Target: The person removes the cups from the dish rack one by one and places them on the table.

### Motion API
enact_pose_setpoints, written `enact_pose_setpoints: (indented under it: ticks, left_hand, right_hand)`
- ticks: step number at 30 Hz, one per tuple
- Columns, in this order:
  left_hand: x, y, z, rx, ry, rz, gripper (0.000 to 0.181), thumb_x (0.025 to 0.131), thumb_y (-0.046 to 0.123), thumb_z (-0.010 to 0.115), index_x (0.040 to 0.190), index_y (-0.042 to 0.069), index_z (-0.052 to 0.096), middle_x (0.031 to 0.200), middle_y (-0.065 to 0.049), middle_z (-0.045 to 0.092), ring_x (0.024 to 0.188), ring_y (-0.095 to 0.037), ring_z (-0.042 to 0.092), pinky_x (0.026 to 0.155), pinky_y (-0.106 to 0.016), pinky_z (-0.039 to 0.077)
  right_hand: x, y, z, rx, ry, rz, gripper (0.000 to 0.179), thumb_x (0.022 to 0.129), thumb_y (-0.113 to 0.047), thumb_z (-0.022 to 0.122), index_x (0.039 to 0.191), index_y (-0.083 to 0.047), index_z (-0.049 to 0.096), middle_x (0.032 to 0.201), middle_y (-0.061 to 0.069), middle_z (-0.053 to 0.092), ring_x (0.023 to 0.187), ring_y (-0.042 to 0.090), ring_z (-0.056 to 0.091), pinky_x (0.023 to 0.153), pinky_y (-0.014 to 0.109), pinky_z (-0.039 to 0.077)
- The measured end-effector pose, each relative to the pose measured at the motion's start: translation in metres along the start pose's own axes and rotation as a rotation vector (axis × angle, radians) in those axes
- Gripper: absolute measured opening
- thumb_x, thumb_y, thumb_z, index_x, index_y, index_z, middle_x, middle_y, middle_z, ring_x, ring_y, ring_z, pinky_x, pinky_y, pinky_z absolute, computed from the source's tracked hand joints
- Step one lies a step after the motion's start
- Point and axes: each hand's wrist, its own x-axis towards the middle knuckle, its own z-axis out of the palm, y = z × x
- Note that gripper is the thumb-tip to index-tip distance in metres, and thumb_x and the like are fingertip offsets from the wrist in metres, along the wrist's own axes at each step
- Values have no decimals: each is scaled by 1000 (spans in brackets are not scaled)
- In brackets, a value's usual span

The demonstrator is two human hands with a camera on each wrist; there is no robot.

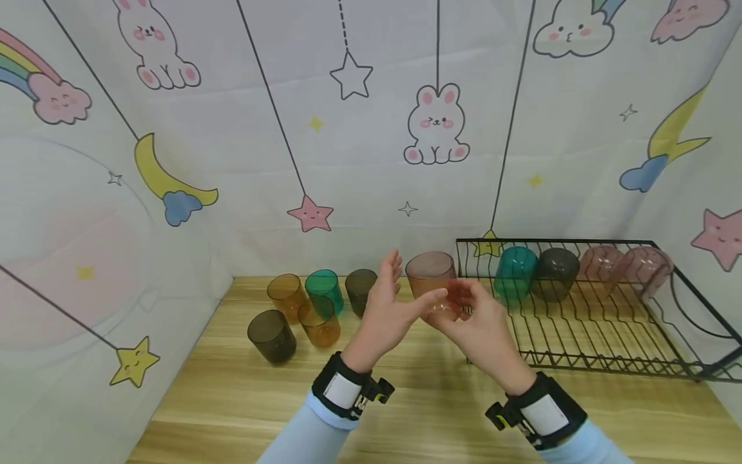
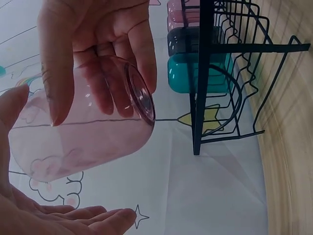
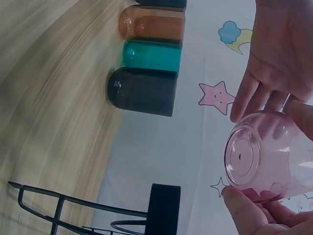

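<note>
A clear pink glass [image 1: 428, 270] is held up above the table, its rim upward in the head view. My right hand [image 1: 482, 325] grips it from the right side, thumb on one face and fingers round the other, as the left wrist view of the glass [image 2: 93, 142] shows. On the other side my left hand [image 1: 382, 319] is spread with fingers extended, its thumb pointing at the glass. Whether that thumb touches the glass I cannot tell. The glass's round base [image 3: 243, 155] shows in the right wrist view.
Left of the hands on the wooden table [image 1: 232, 412] stand a dark grey glass [image 1: 272, 336], an amber glass [image 1: 321, 325], a teal glass [image 1: 324, 290] and others. At the right, a black wire rack [image 1: 603, 367] holds a teal glass [image 1: 514, 274], a grey glass [image 1: 555, 276] and pink glasses [image 1: 646, 267].
</note>
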Motion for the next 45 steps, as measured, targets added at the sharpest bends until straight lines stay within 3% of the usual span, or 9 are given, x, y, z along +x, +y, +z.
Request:
enact_pose_setpoints:
  ticks: [5,11,19,26,29,35,40,45]
  left_hand:
    - [1,-2,5,28,-9,17,96,73,62,68,148,26,21,152,4,29,139,-9,29,112,-38,31]
    - [1,-4,6,80,9,44,81,72,64,67,139,30,38,143,8,41,132,-11,40,108,-36,37]
    - [-2,-7,7,14,7,68,75,73,55,72,136,30,41,132,15,50,119,-5,51,103,-28,42]
    - [-10,4,7,-39,-5,50,71,78,36,75,138,20,40,129,4,54,118,-15,54,101,-34,44]
    - [-12,5,6,-46,-3,44,70,78,33,75,138,19,40,129,4,54,119,-17,54,101,-35,44]
    - [-8,-14,8,-20,27,66,74,74,45,75,136,23,41,127,13,53,117,-11,55,99,-31,46]
    - [-7,-32,7,-4,78,89,76,70,51,76,133,25,43,127,10,53,116,-14,55,98,-34,47]
    - [-12,-52,0,-7,125,47,74,71,51,76,131,24,43,125,7,51,115,-18,54,98,-38,46]
  right_hand:
    - [-2,0,3,-25,15,-30,78,66,-61,74,126,-18,48,123,-4,54,110,13,56,87,26,53]
    - [-3,-1,4,-45,11,-43,79,67,-61,74,127,-17,48,123,-3,55,109,13,57,87,28,53]
    - [-4,1,5,-50,-16,-51,77,67,-61,73,127,-18,48,122,-4,55,112,13,56,90,31,52]
    - [-4,4,5,-47,-67,-56,75,70,-57,73,127,-17,47,124,2,55,116,18,55,92,35,51]
    - [-4,5,6,-46,-72,-63,76,70,-56,74,129,-16,47,126,4,55,117,20,55,92,36,51]
    - [-4,9,6,-73,-80,-101,73,73,-50,74,132,-17,46,127,1,55,118,19,55,93,35,50]
    - [-6,10,2,-113,-99,-104,68,79,-37,74,136,-15,44,134,4,52,121,22,52,96,37,49]
    - [-6,11,-2,-143,-108,-70,67,82,-37,70,138,-15,41,137,5,49,125,22,49,99,38,47]
